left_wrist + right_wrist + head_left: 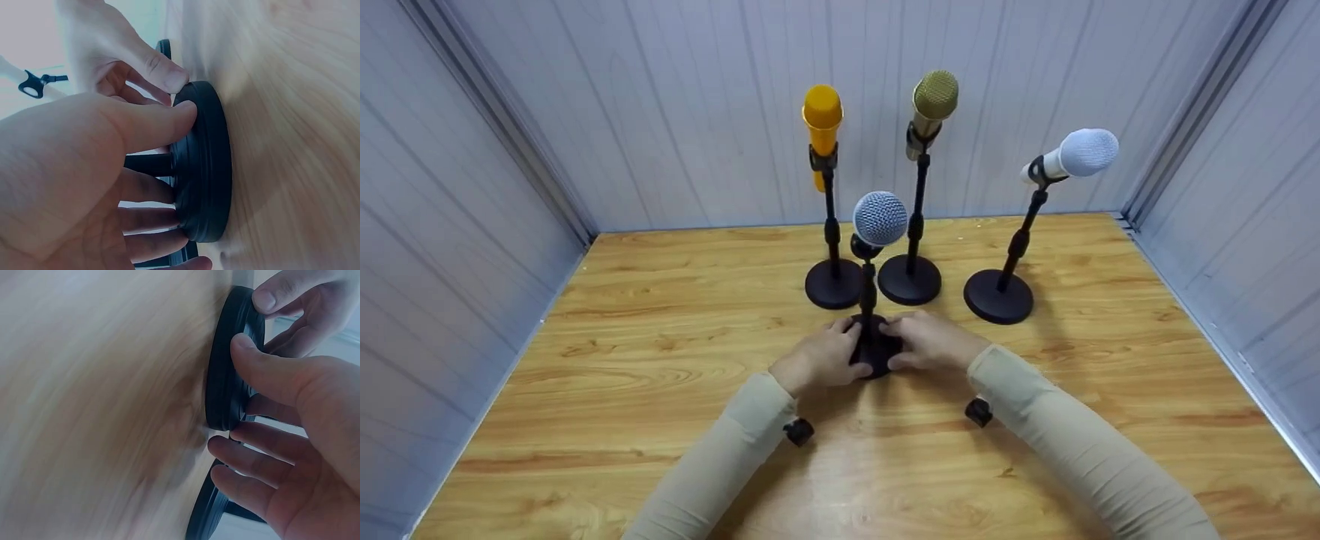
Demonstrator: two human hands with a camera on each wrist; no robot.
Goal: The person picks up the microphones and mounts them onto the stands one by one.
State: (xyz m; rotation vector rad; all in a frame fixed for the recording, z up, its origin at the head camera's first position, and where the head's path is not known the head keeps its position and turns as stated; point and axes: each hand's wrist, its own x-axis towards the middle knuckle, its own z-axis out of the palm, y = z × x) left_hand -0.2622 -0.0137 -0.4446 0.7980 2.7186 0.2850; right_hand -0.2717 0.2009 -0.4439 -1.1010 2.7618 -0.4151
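Note:
A microphone with a silver-grey mesh head sits on a short black desk stand, upright in the middle of the table. My left hand grips the left side of its round base, the thumb on the near rim and the fingers reaching round toward the far side. From the right, my right hand holds the same base, with its thumb on the rim and fingertips along the edge. Both thumbs come close together at the near side. In the wrist views the base is at the wooden surface.
Behind stand three more microphones on black stands: a yellow one, a gold one and a white one, which leans right. Pale panel walls enclose the wooden table at the back and sides.

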